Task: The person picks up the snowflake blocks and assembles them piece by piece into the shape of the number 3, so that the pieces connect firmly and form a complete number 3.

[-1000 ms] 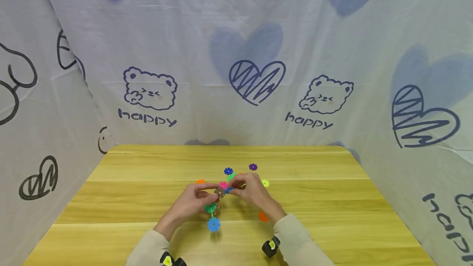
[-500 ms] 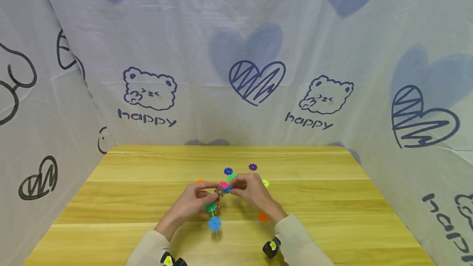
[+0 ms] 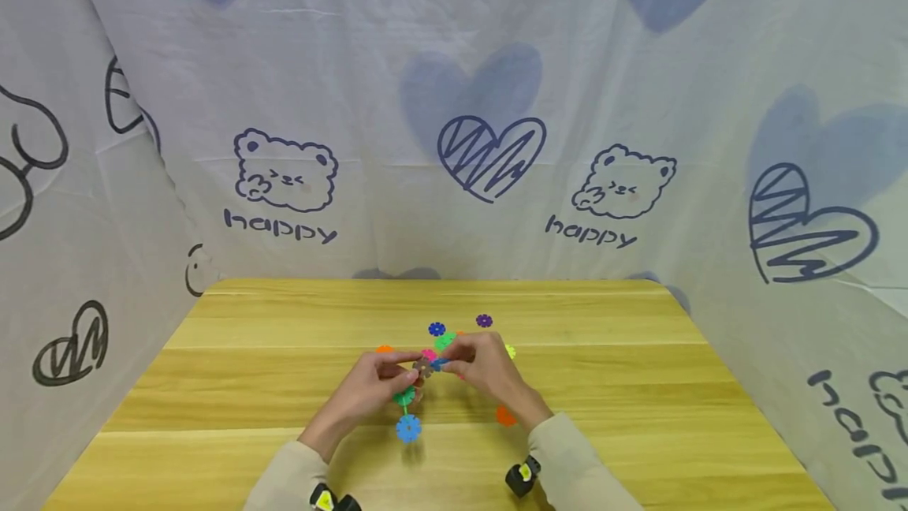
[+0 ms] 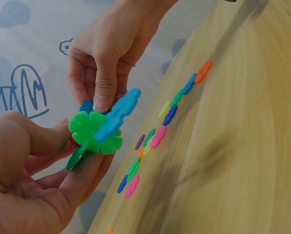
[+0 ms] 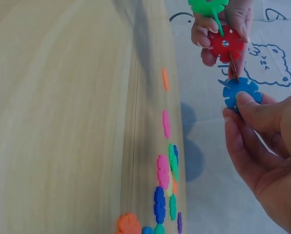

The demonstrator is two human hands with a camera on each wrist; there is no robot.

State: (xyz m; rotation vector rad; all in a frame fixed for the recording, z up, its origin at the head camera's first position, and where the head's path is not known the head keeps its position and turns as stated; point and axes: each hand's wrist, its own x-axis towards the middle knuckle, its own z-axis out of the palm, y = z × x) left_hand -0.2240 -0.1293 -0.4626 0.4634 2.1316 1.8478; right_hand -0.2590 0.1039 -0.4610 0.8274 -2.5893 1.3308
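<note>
The chain [image 4: 83, 126] of discs is held up in front of you, above the desk [image 3: 603, 326], between your two hands. Your left hand [image 3: 369, 386] grips it around the red disc [image 5: 236, 45], and your right hand [image 3: 489, 365] pinches the blue disc [image 5: 241, 84] between thumb and fingers. Little has changed in the last second: both hands stay where they were, and the light blue disc [image 3: 407, 428] at the chain's near end has shifted only slightly. That suggests you are working at one joint with small pushes. The brown disc [image 5: 234, 66], seen edge-on, meets the blue one's rim, but you cannot tell how firmly they are seated. Beyond your hands, loose discs lie on the desk: dark blue [image 3: 436, 329], purple [image 3: 484, 321], green [image 3: 445, 341], pink [image 3: 429, 355] and orange [image 3: 385, 349] among them, with a yellow disc [image 3: 511, 352] partly behind your right hand and a red-orange disc [image 3: 506, 415] beside that wrist. Nothing loose seems to block the joint; your own fingers mostly hide it from above. A printed cloth [image 3: 383, 46] hangs behind the desk.
</note>
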